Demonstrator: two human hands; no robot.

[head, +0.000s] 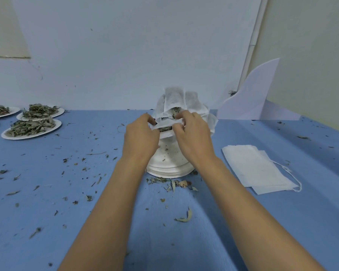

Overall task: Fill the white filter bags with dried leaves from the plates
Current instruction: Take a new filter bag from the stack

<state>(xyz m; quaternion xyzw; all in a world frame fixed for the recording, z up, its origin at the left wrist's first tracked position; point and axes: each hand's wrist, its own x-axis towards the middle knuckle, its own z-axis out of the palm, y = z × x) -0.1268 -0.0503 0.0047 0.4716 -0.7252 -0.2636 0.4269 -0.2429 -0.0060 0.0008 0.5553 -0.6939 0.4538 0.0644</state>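
**EDITOR:** Start at the left. What lies out there?

**ME:** Take the stack of empty white plates, mid-table, as the marker. Well to its left, toward the wall, sit three paper plates heaped with dried leaves. A fourth is cut off by the frame edge. Between them and the stack, leaf crumbs speckle the blue tablecloth.

**EDITOR:** And your hands?

**ME:** Both are right over the stack. My left hand has its fingers curled, thumb and fingertips pinching the left edge of a white filter bag. My right hand is curled the same way and pinches the bag's right edge. The bag is stretched between them above the stack's far side, its mouth parted and dark leaves showing inside.

**EDITOR:** What's beyond the hands?

**ME:** A mound of filled bags rises at the far side of the stack. I cannot tell whether it rests on the stack or behind it. One bag gapes and shows leaves. Just in front of the stack, on the cloth, lies a small litter of spilled leaves.

**EDITOR:** And to the right?

**ME:** Near the stack's right, flat empty bags lie overlapped, their strings trailing off the right side. Farther right and back, a white board leans at the wall.
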